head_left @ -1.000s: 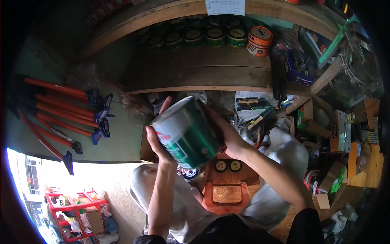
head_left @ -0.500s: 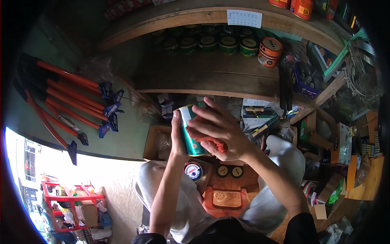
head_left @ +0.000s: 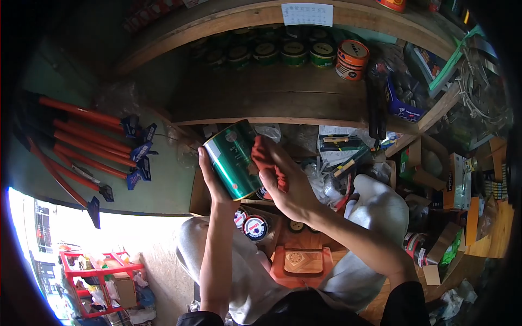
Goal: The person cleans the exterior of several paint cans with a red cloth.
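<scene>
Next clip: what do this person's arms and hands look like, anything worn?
The left hand and right hand are bare: no gloves, no watch or ring that I can make out. The forearms are uncovered; dark short sleeves show only at the bottom edge.

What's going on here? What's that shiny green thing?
A person is sitting in front of a wooden shelf. Their left hand holds a green can up at a tilt, and their right hand presses a red cloth against its side. More green cans stand in a row on the shelf, next to an orange can.
</scene>
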The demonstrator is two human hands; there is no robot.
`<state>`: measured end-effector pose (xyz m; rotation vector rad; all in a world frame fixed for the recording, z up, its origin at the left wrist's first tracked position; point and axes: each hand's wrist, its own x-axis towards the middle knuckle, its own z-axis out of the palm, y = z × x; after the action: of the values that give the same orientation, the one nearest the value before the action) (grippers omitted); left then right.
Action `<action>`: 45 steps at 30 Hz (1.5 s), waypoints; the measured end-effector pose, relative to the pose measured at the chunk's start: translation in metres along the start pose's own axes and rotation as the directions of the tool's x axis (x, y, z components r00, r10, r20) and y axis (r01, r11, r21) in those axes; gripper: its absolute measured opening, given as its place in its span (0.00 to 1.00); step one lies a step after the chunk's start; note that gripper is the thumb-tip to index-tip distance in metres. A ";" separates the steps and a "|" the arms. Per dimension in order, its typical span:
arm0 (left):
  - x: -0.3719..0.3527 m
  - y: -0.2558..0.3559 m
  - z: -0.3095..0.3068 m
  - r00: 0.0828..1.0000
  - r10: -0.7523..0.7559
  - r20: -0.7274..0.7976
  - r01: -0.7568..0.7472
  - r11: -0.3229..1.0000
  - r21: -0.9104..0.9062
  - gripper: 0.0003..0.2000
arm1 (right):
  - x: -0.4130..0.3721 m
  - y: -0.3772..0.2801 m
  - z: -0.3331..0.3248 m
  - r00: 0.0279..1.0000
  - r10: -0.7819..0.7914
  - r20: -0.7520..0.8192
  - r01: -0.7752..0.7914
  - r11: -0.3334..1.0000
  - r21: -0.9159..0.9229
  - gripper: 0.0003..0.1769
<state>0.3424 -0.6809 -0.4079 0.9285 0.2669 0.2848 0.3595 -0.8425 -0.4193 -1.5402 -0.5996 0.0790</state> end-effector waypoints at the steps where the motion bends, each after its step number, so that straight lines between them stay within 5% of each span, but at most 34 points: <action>1: -0.002 0.001 0.005 1.000 -0.009 0.027 0.009 1.000 0.000 0.40 | 0.003 0.004 -0.002 0.995 -0.103 0.003 0.103 0.993 -0.065 0.32; 4: -0.008 -0.004 -0.006 0.986 -0.101 0.131 0.102 0.995 0.000 0.45 | 0.023 0.001 -0.015 0.984 -0.172 -0.041 0.173 0.985 0.008 0.32; 6: -0.015 -0.012 -0.001 0.954 -0.124 0.274 0.143 0.988 -0.051 0.46 | 0.029 0.001 -0.022 0.997 0.009 -0.075 0.004 0.986 0.168 0.31; 9: -0.016 -0.018 -0.003 0.957 -0.087 0.275 0.108 0.992 -0.065 0.47 | 0.032 0.000 -0.023 0.956 0.288 -0.060 -0.236 0.873 0.426 0.30; 11: -0.010 -0.012 -0.008 0.971 -0.045 0.236 0.063 0.996 -0.068 0.47 | 0.028 -0.006 -0.021 0.946 0.314 0.082 -0.303 0.765 0.569 0.30; 14: -0.004 0.003 -0.013 0.968 0.010 0.251 0.045 0.976 -0.214 0.40 | 0.005 -0.002 0.000 0.998 0.063 0.025 -0.067 0.859 0.507 0.31; 15: -0.002 0.005 -0.012 0.979 0.040 0.200 -0.001 0.982 -0.190 0.37 | -0.002 -0.002 0.001 0.992 0.037 0.122 -0.101 0.812 0.576 0.33; 18: 0.000 -0.003 -0.021 0.995 0.011 0.094 0.002 0.991 -0.136 0.37 | -0.007 -0.008 -0.010 0.988 -0.044 0.145 0.023 0.989 0.144 0.34; 22: -0.016 -0.010 -0.009 0.964 -0.058 0.259 0.076 0.995 -0.059 0.43 | 0.018 -0.001 -0.014 1.000 -0.026 0.014 0.015 0.865 0.501 0.32; 23: -0.020 -0.014 -0.006 0.970 -0.074 0.232 0.074 0.997 0.010 0.47 | 0.030 -0.002 -0.021 1.000 -0.015 -0.025 0.025 0.894 0.448 0.31; 26: -0.027 -0.016 0.007 0.971 0.101 0.217 -0.128 0.985 0.117 0.44 | 0.034 0.010 -0.031 0.955 0.242 0.171 -0.294 0.705 0.646 0.30; 29: -0.020 -0.005 -0.004 0.893 0.283 0.349 -0.356 0.920 0.165 0.46 | 0.023 0.007 -0.017 0.901 0.404 0.156 -0.403 0.649 0.646 0.30; 35: -0.015 0.009 0.002 0.971 0.186 0.153 -0.193 0.981 0.034 0.44 | 0.005 0.009 -0.014 0.939 0.313 0.145 -0.340 0.776 0.530 0.31; 37: -0.006 0.001 -0.005 0.971 0.226 0.085 -0.235 0.965 0.121 0.38 | 0.006 0.000 -0.016 0.964 0.240 0.112 -0.262 0.798 0.543 0.31; 38: -0.001 -0.005 -0.008 0.990 0.131 -0.043 -0.131 0.991 0.000 0.34 | 0.009 -0.004 -0.017 0.977 0.191 0.096 -0.212 0.807 0.552 0.31; 40: 0.001 -0.011 -0.015 0.996 0.070 -0.045 -0.071 0.997 -0.008 0.35 | 0.011 -0.004 -0.016 0.995 0.077 0.062 -0.098 0.857 0.505 0.31; 42: -0.011 -0.004 -0.003 0.995 -0.050 -0.081 0.048 0.999 -0.024 0.37 | 0.013 -0.004 -0.013 0.998 -0.058 0.030 0.042 0.920 0.389 0.31; 43: -0.011 -0.002 0.003 0.997 -0.057 -0.058 0.055 0.998 -0.038 0.37 | 0.013 -0.007 -0.019 0.973 -0.216 0.083 0.214 0.976 0.035 0.32; 45: -0.012 -0.003 0.005 0.995 -0.095 0.004 0.095 0.995 -0.041 0.37 | 0.014 -0.019 -0.026 0.920 -0.333 0.205 0.379 0.887 -0.262 0.32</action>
<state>0.3334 -0.6902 -0.4065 0.8725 0.3019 0.2009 0.3760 -0.8610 -0.3953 -1.6966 -1.0513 -0.1838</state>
